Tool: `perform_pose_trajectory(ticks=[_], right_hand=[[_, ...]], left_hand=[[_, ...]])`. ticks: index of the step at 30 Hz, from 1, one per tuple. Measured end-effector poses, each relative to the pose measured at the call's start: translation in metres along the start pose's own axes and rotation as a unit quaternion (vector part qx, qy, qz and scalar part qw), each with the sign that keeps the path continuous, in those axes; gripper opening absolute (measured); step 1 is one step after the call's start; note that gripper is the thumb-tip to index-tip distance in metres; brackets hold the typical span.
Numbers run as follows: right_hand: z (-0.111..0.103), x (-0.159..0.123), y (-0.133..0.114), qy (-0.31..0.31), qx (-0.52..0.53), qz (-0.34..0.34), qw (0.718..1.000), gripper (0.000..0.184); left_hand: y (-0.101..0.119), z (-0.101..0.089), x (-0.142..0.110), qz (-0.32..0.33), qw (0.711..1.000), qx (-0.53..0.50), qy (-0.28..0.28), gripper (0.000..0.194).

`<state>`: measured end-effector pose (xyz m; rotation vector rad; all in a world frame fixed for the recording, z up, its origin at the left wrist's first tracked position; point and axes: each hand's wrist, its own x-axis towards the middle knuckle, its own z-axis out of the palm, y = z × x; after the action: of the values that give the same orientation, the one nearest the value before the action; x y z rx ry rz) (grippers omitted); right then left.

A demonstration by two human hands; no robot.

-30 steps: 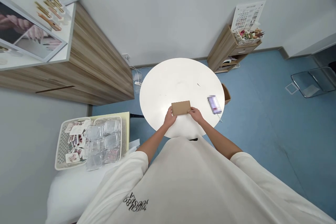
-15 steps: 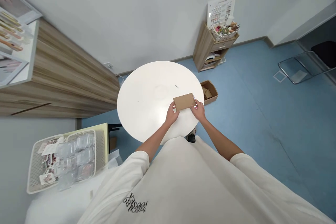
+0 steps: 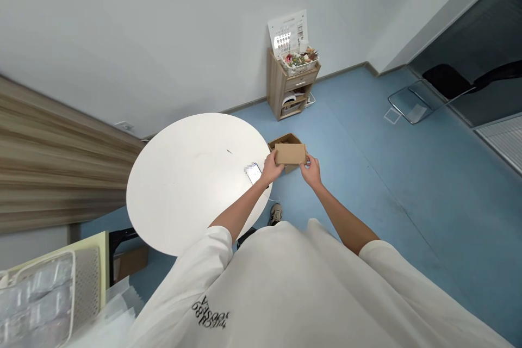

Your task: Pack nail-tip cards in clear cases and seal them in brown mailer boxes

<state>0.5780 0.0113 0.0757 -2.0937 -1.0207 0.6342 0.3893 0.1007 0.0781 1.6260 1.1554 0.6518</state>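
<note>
A small brown cardboard box (image 3: 290, 154) is held up between my two hands, its broad face toward me. My left hand (image 3: 272, 168) grips its left end, and my right hand (image 3: 311, 171) grips its right end. Behind and below it on the floor stands a larger open cardboard carton (image 3: 287, 138), partly hidden by the box I hold. Close to my left forearm, a phone with a lit screen (image 3: 253, 173) lies on the edge of the round white table (image 3: 191, 185).
A small dark mark or object (image 3: 229, 151) is on the tabletop. By the wall stands a wooden cabinet (image 3: 277, 87) bearing a basket of dried flowers (image 3: 299, 60). A chair (image 3: 446, 84) is at the right. White basket (image 3: 87, 277) with clear containers sits lower left.
Both hands have carried the cardboard box rightward, from over the tabletop to above the open carton. My view has turned right, and the phone on the table now shows.
</note>
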Motion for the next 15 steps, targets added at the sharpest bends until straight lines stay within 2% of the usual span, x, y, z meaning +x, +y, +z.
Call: perform_pose_trajectory(ticks=[2, 4, 6, 10, 15], right_hand=[[-0.008, 0.012, 0.004, -0.018, 0.041, 0.010, 0.999, 0.061], [-0.012, 0.021, 0.007, -0.041, 0.063, 0.023, 0.997, 0.061], [-0.011, 0.026, 0.011, -0.064, 0.070, 0.030, 0.995, 0.056], [-0.004, 0.026, 0.021, -0.100, 0.065, 0.024, 0.993, 0.046], [0.009, 0.025, 0.023, -0.131, 0.073, 0.031, 0.988, 0.043]], left_hand=[[0.011, 0.005, 0.023, 0.022, 1.000, 0.017, 0.008, 0.078], [0.017, 0.008, 0.039, 0.002, 0.999, 0.025, 0.027, 0.077], [0.017, 0.008, 0.043, -0.021, 0.999, 0.030, 0.036, 0.076], [0.011, 0.004, 0.029, -0.048, 0.997, 0.040, 0.034, 0.075], [0.006, -0.007, 0.006, -0.057, 0.996, 0.061, 0.040, 0.073]])
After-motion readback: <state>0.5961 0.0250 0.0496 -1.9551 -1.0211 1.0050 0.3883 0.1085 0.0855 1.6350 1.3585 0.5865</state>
